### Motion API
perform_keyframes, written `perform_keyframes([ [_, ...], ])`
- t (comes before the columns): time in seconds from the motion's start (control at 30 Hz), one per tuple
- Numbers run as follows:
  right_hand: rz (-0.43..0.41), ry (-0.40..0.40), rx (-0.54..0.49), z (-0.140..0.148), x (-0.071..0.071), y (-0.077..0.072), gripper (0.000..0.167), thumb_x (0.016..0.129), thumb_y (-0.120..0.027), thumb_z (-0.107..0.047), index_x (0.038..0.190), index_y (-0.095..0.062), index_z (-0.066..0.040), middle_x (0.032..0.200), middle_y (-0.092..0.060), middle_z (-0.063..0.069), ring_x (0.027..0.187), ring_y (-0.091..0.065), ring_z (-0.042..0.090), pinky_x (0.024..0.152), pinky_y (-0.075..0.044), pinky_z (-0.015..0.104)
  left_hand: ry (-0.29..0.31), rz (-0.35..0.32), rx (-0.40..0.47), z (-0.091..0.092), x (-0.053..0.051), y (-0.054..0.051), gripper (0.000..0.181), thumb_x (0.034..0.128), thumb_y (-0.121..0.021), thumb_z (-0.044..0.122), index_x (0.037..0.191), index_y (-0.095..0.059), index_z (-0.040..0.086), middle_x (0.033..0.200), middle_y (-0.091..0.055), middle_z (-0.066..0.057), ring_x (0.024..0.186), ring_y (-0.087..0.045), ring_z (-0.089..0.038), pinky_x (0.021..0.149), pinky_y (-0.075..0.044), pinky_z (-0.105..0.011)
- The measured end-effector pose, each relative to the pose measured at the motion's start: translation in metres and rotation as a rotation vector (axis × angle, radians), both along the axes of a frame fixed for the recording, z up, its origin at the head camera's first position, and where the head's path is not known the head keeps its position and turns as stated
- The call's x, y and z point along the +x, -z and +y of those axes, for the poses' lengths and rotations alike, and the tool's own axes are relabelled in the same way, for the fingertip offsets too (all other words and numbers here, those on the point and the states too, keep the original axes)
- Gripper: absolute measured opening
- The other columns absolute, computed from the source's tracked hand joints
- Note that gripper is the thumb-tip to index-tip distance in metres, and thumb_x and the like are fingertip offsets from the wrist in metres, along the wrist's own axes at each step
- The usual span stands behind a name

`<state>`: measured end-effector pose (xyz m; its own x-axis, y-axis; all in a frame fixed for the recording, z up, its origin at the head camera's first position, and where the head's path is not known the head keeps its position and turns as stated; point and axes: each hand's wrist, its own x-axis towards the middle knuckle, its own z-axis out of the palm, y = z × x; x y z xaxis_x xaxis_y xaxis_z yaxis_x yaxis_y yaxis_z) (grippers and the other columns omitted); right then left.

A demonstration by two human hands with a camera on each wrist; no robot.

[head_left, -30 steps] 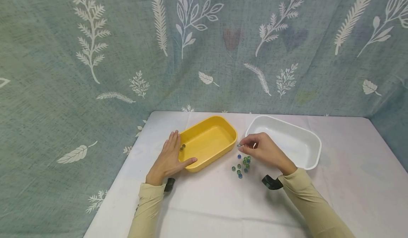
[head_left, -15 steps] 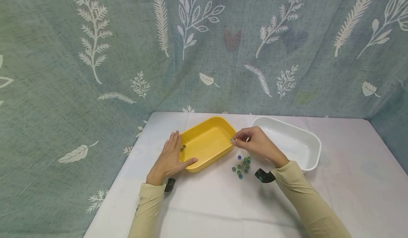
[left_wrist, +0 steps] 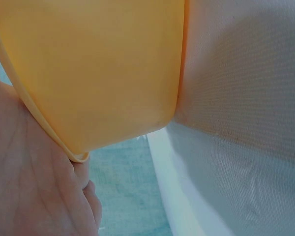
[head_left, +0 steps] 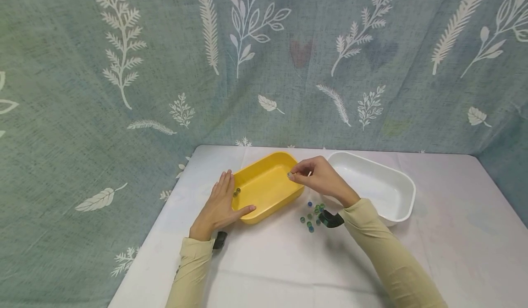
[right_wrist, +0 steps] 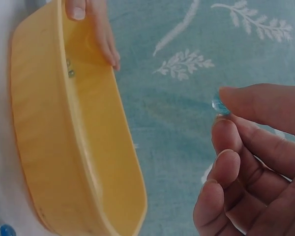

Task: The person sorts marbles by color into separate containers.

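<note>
My left hand (head_left: pixel 218 205) lies with fingers straight against the left end of the yellow tray (head_left: pixel 270 186), thumb over its near rim; in the left wrist view the palm (left_wrist: pixel 34 172) touches the tray's rim. Between thumb and fingertips my right hand (head_left: pixel 321 177) pinches a clear bluish marble (right_wrist: pixel 219 105), above the right end of the tray. Two dark greenish marbles (head_left: pixel 236 192) lie inside the tray near my left hand. Several green and blue marbles (head_left: pixel 310 216) are spread on the table between the two trays, some close under the right wrist's dark camera.
A white tray (head_left: pixel 402 202) stands to the right, partly behind my right hand and forearm. The white-covered table (head_left: pixel 280 271) ends at the back against a hanging green-grey cloth with leaf prints (head_left: pixel 305 115).
My right hand has moved left and slightly away from me with the pinched marble, from over the loose marbles to above the yellow tray. My left hand has stayed on the tray.
</note>
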<state>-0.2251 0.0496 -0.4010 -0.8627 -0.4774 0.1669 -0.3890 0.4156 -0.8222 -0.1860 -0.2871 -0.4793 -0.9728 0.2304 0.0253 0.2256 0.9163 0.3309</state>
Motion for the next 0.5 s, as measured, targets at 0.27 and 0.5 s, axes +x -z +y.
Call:
perform_keyframes([
  [0.27, -0.023, 0.003, -0.013, -0.015, -0.010, -0.002, 0.014, 0.094, -0.076, -0.024, 0.100, -0.081, -0.012, 0.090, -0.077, 0.006, 0.076, -0.058, 0.019, 0.064, -0.045, 0.024, -0.006, -0.002, 0.001, 0.001, 0.000, 0.000, 0.126, 0.0844, -0.057, 0.082, 0.164, -0.009, -0.001, 0.176, 0.003, -0.014, 0.164, 0.003, -0.033, 0.133, -0.009, -0.056],
  [0.5, 0.003, -0.017, -0.008, -0.027, -0.019, -0.002, 0.015, 0.093, -0.077, -0.021, 0.100, -0.080, -0.008, 0.093, -0.077, 0.006, 0.076, -0.057, 0.017, 0.067, -0.048, 0.024, -0.006, 0.000, -0.003, 0.001, 0.000, 0.000, 0.126, 0.0843, -0.056, 0.083, 0.164, -0.008, -0.002, 0.176, 0.003, -0.015, 0.164, 0.003, -0.034, 0.133, -0.009, -0.057],
])
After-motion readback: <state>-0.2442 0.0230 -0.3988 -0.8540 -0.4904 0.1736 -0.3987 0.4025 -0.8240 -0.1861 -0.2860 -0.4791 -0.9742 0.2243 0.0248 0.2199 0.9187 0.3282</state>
